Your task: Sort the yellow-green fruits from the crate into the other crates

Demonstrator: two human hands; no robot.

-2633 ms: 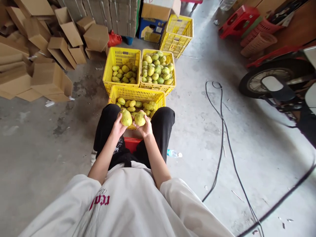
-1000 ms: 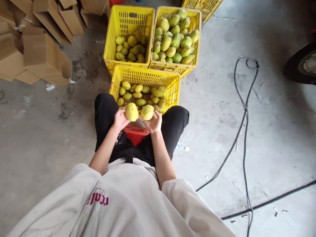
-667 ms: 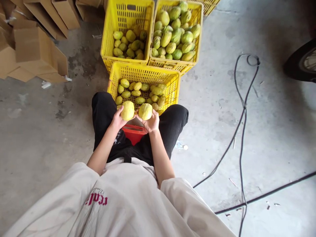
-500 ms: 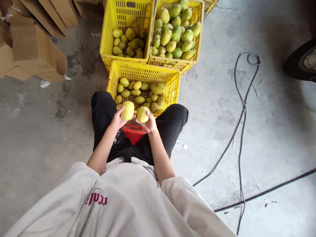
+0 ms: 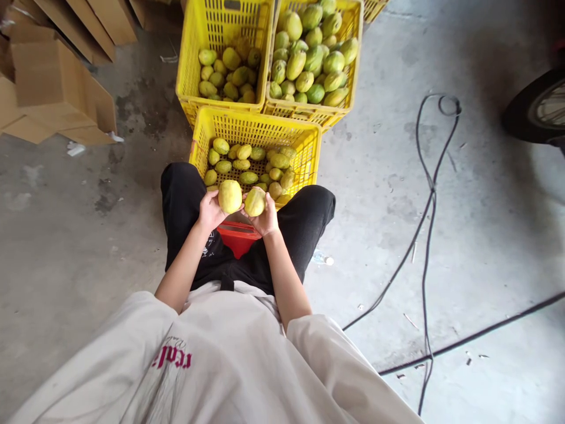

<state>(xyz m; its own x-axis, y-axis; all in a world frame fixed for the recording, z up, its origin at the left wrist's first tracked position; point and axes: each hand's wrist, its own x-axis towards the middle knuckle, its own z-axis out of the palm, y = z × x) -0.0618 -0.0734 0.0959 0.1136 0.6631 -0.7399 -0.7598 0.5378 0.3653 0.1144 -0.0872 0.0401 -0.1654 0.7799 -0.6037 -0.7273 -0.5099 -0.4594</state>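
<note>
My left hand (image 5: 210, 211) is wrapped around a rounded, pale yellow papaya (image 5: 230, 196), thumb along its side. In my right hand (image 5: 268, 219) sits a second, slightly smaller yellow papaya (image 5: 255, 202), with the thumb against its right side. Both fruits are side by side over my lap, nearly touching. Just beyond them stands a yellow plastic crate (image 5: 258, 119) with a loose layer of green-yellow papayas (image 5: 248, 178) on its bottom. My fingertips beneath the fruits are partly hidden.
Two more yellow crates stand behind: the left one (image 5: 188, 76) partly filled, the right one (image 5: 356, 53) heaped with papayas. A red stool (image 5: 238, 237) shows between my legs. Cardboard boxes (image 5: 53, 82) lie at left; a black cable (image 5: 430, 200), plastic bottle (image 5: 323, 258) and wheel (image 5: 541, 109) are at right.
Both hands still hold the papayas, which have turned slightly in the grip. The left papaya has shifted slightly right. The whole view has slid a little to the left.
</note>
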